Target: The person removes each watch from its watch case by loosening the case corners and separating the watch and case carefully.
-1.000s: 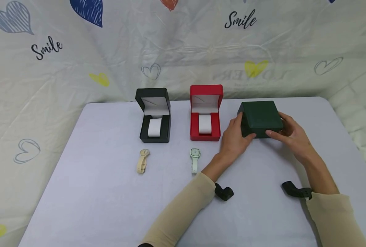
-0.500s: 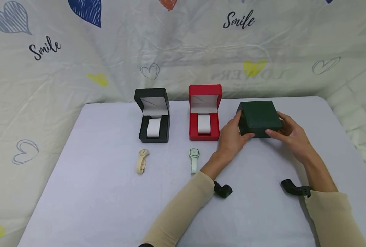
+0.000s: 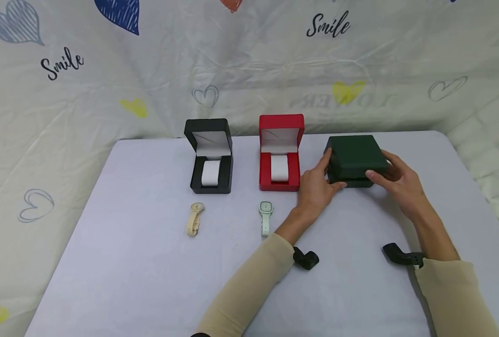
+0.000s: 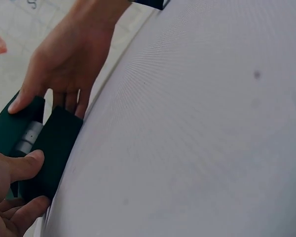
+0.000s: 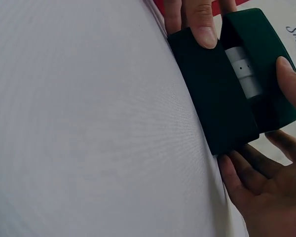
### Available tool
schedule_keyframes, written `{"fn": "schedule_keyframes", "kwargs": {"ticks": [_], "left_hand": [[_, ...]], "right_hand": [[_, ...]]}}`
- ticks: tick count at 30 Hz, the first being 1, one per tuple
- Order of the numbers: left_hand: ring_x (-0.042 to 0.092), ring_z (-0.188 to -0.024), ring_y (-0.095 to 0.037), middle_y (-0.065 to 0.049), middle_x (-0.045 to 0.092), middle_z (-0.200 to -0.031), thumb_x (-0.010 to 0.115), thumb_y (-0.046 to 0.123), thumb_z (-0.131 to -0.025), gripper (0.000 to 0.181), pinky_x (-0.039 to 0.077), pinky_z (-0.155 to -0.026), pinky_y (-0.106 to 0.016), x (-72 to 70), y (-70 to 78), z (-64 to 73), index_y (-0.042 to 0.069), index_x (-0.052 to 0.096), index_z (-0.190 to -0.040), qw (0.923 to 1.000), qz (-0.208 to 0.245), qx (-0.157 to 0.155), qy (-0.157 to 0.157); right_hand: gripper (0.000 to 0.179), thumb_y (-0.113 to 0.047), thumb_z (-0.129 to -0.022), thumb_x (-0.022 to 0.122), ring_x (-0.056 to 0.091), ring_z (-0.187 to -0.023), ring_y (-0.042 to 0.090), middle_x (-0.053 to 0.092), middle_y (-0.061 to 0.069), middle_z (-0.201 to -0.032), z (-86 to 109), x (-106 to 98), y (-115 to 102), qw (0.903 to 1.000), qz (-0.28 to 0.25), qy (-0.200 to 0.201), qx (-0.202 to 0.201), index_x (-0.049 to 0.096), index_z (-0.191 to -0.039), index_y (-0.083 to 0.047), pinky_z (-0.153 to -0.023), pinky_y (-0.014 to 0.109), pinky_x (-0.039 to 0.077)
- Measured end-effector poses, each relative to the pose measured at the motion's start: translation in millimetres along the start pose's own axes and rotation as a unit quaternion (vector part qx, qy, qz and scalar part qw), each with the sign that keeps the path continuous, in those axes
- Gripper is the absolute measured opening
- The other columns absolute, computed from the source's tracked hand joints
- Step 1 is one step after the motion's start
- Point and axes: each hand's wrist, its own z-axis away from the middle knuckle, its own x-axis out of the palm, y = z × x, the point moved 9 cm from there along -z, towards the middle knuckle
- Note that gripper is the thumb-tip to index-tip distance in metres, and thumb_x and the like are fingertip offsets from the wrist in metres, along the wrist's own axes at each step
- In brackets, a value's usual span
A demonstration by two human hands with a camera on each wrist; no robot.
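At the right of the table, in the head view, stands a dark green watch box (image 3: 354,152) with its lid partly raised. My left hand (image 3: 315,189) grips the box's left side low down, thumb at the front. On the other side my right hand (image 3: 406,189) holds the lid, its thumb under the front edge and its fingers by the right side. Through the gap, the right wrist view shows a pale band (image 5: 244,71) with small dark dots inside. Most of the box's interior is hidden.
A black watch box (image 3: 210,175) and a red watch box (image 3: 279,173) stand with lids up, each with a white cushion. A beige watch (image 3: 194,219) and a pale green watch (image 3: 265,217) lie before them. A printed curtain (image 3: 249,56) hangs behind the white table (image 3: 148,281).
The green box's lid has risen a little at the front, leaving a dark gap. My right thumb has moved up with it. The left hand keeps its hold at the side.
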Motion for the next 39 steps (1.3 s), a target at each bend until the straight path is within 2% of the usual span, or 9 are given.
{"fn": "schedule_keyframes", "kwargs": {"ticks": [5, 11, 16, 20, 23, 26, 30, 34, 39], "left_hand": [[0.055, -0.059, 0.003, -0.006, 0.079, -0.118, 0.087, 0.025, -0.085, 0.093, 0.042, -0.061, -0.007, 1.3, 0.6, 0.4, 0.020, 0.036, -0.163, 1.0000, 0.006, 0.002, 0.001], [0.064, -0.063, 0.000, -0.005, 0.077, -0.126, 0.087, 0.025, -0.086, 0.095, 0.048, -0.067, -0.006, 1.7, 0.6, 0.3, 0.021, 0.033, -0.164, 0.9999, 0.011, 0.006, -0.002], [0.072, -0.076, -0.003, -0.003, 0.072, -0.136, 0.087, 0.024, -0.086, 0.097, 0.050, -0.072, -0.006, 1.6, 1.0, -0.2, 0.023, 0.031, -0.165, 0.9999, 0.011, 0.008, -0.001], [0.076, -0.089, -0.009, -0.002, 0.070, -0.141, 0.087, 0.024, -0.085, 0.097, 0.051, -0.075, -0.006, 1.4, 1.3, -0.4, 0.025, 0.031, -0.165, 0.9999, 0.009, 0.007, 0.002], [0.075, -0.081, -0.008, -0.002, 0.070, -0.141, 0.087, 0.024, -0.086, 0.098, 0.050, -0.071, -0.006, 1.6, 0.5, 0.0, 0.026, 0.030, -0.165, 0.9999, 0.011, 0.003, 0.001], [0.074, -0.080, -0.008, -0.003, 0.070, -0.140, 0.087, 0.024, -0.086, 0.098, 0.048, -0.067, -0.006, 1.9, -0.5, 0.3, 0.027, 0.029, -0.165, 0.9999, 0.016, 0.000, 0.001], [0.076, -0.088, -0.011, -0.004, 0.070, -0.141, 0.087, 0.023, -0.086, 0.099, 0.047, -0.066, -0.006, 1.4, -0.4, 0.5, 0.028, 0.029, -0.165, 0.9999, 0.014, 0.003, 0.004], [0.075, -0.081, -0.011, -0.005, 0.070, -0.140, 0.088, 0.024, -0.085, 0.100, 0.046, -0.062, -0.006, 1.3, 0.3, 0.5, 0.028, 0.028, -0.165, 0.9999, 0.007, 0.007, 0.007], [0.075, -0.081, -0.010, -0.004, 0.069, -0.141, 0.088, 0.023, -0.085, 0.102, 0.045, -0.060, -0.007, 1.7, 0.9, 0.3, 0.030, 0.026, -0.166, 0.9999, 0.006, 0.011, 0.007]], "right_hand": [[0.069, -0.033, -0.101, 0.069, 0.051, -0.113, -0.016, 0.049, 0.008, -0.159, 0.3, -3, 0, 0.9999, 0.003, 0.011, 0.009, 0.037, -0.161, -0.036, -0.084, 0.002, 0.040], [0.065, -0.039, -0.103, 0.064, 0.050, -0.122, -0.010, 0.044, 0.016, -0.163, -1.8, -3, -2, 0.9995, 0.014, 0.020, 0.020, 0.036, -0.161, -0.040, -0.095, 0.011, 0.039], [0.064, -0.045, -0.104, 0.059, 0.044, -0.150, 0.018, 0.035, 0.018, -0.168, -2.8, -4, -6, 0.9992, 0.026, 0.019, 0.024, 0.032, -0.162, -0.042, -0.117, 0.033, 0.039], [0.064, -0.046, -0.104, 0.057, 0.038, -0.155, 0.035, 0.033, 0.017, -0.169, -3.4, -3, -10, 0.9991, 0.024, 0.026, 0.023, 0.031, -0.162, -0.041, -0.122, 0.039, 0.037], [0.063, -0.048, -0.104, 0.057, 0.039, -0.154, 0.039, 0.036, 0.018, -0.168, -3.8, -3, -11, 0.9988, 0.022, 0.035, 0.026, 0.033, -0.162, -0.041, -0.121, 0.043, 0.037], [0.061, -0.051, -0.103, 0.056, 0.042, -0.151, 0.039, 0.041, 0.020, -0.165, -5.1, -3, -11, 0.9978, 0.032, 0.049, 0.032, 0.037, -0.160, -0.041, -0.118, 0.043, 0.038], [0.059, -0.056, -0.103, 0.054, 0.049, -0.139, 0.034, 0.051, 0.024, -0.156, -6.7, -4, -15, 0.9950, 0.059, 0.073, 0.034, 0.044, -0.156, -0.034, -0.102, 0.035, 0.040], [0.059, -0.056, -0.103, 0.052, 0.052, -0.126, 0.036, 0.057, 0.029, -0.148, -7.9, -6, -21, 0.9926, 0.072, 0.094, 0.024, 0.047, -0.152, -0.023, -0.085, 0.031, 0.036], [0.054, -0.057, -0.103, 0.052, 0.059, -0.101, -0.001, 0.060, 0.029, -0.145, -10.9, -9, -25, 0.9903, 0.075, 0.115, 0.022, 0.053, -0.145, -0.023, -0.078, 0.027, 0.036]]}}
